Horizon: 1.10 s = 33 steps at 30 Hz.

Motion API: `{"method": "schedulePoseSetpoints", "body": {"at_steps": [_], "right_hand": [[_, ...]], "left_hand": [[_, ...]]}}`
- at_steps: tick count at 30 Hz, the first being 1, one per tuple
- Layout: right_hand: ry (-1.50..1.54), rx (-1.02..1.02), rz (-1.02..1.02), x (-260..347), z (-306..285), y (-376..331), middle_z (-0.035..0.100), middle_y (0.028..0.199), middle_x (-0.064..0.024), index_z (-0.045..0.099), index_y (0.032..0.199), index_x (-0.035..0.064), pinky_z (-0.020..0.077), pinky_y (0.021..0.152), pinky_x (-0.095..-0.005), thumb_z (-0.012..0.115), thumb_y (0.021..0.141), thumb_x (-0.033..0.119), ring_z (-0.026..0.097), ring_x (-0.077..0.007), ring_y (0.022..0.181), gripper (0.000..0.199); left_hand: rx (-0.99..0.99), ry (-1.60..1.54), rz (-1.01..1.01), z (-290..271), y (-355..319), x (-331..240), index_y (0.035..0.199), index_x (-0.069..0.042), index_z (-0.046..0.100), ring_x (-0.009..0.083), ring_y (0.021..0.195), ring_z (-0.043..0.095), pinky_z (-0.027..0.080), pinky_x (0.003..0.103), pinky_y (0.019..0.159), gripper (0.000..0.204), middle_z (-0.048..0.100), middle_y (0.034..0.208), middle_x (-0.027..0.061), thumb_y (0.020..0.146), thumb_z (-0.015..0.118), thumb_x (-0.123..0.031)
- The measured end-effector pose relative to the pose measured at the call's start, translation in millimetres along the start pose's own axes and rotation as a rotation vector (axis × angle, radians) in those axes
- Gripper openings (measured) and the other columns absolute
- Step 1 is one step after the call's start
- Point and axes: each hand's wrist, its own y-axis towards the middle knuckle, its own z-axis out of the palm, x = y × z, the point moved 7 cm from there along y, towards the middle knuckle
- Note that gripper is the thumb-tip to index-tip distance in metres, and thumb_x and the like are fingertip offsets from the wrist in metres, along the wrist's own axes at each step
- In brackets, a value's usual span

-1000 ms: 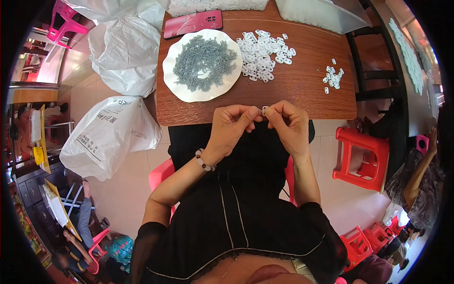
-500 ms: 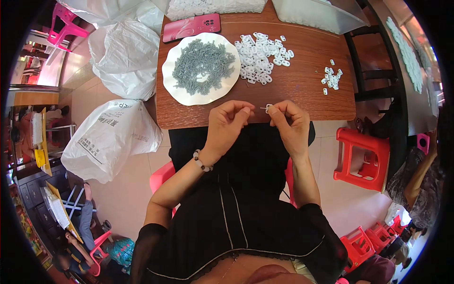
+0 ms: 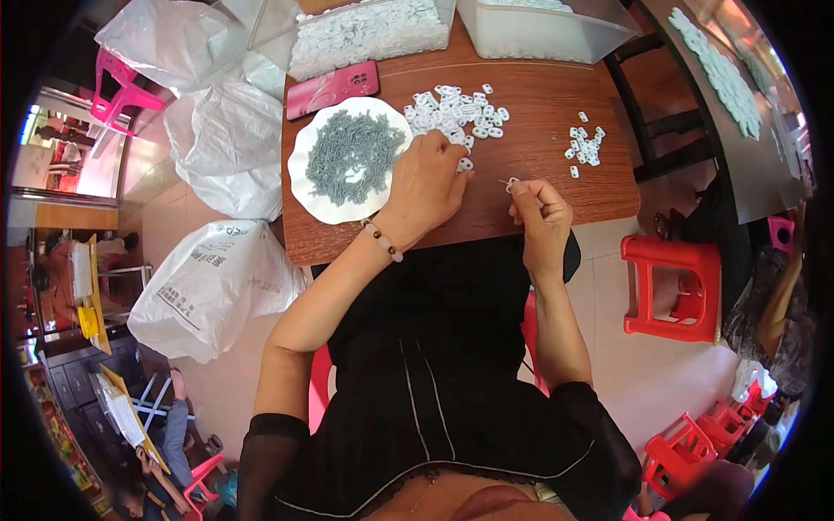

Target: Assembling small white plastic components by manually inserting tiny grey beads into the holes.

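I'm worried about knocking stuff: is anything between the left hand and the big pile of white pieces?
Nothing visible is in the way. The left hand covers part of the near edge of the big pile; the plate is to the left, not between them.

Brown wood-grain table (image 3: pixel 556 204): left clear bin (image 3: pixel 271 35) and right clear bin (image 3: pixel 543 49) at the far end, pink phone (image 3: pixel 326 91) by the left edge, white wavy-rimmed plate (image 3: pixel 301 178) on the phone's near side. Loose pile of white two-holed pieces (image 3: pixel 476 111) just right of the plate; smaller cluster of white pieces (image 3: pixel 587 148) sits apart, near the right edge.
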Motion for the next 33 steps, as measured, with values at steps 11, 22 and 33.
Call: {"method": "schedulePoseSetpoints", "body": {"at_steps": [11, 22, 33], "right_hand": [[0.024, 0.013, -0.011, -1, 3, 0, 0.057, 0.065, 0.004, 0.063, 0.082, 0.0021, 0.034, 0.053, -0.0162, 0.061, 0.092, 0.013, 0.047, 0.0003, 0.058, 0.015], [0.045, 0.01, -0.009, -1, 5, -2, 0.058, 0.066, 0.0032, 0.064, 0.083, 0.0019, 0.035, 0.055, -0.0163, 0.061, 0.092, 0.012, 0.048, -0.0005, 0.06, 0.014], [0.023, -0.021, -0.019, 2, 0, -1, 0.057, 0.066, 0.0037, 0.064, 0.083, 0.0023, 0.0344, 0.054, -0.0165, 0.061, 0.092, 0.013, 0.047, -0.0003, 0.058, 0.014]], "left_hand": [[0.123, 0.069, -0.026, 23, 6, 5, 0.097, -0.007, 0.066, 0.0301, 0.088, 0.058, 0.049, 0.039, 0.073, 0.021, 0.06, 0.09, 0.0105, 0.077, 0.071, -0.013], [0.101, -0.046, 0.02, 25, 8, -6, 0.096, -0.004, 0.065, 0.0314, 0.087, 0.058, 0.048, 0.039, 0.074, 0.028, 0.059, 0.087, 0.0126, 0.072, 0.074, -0.014], [0.114, -0.008, 0.071, 39, 11, -12, 0.089, -0.005, 0.068, 0.0294, 0.078, 0.059, 0.049, 0.038, 0.068, 0.015, 0.06, 0.08, 0.0104, 0.077, 0.068, -0.012]]}}
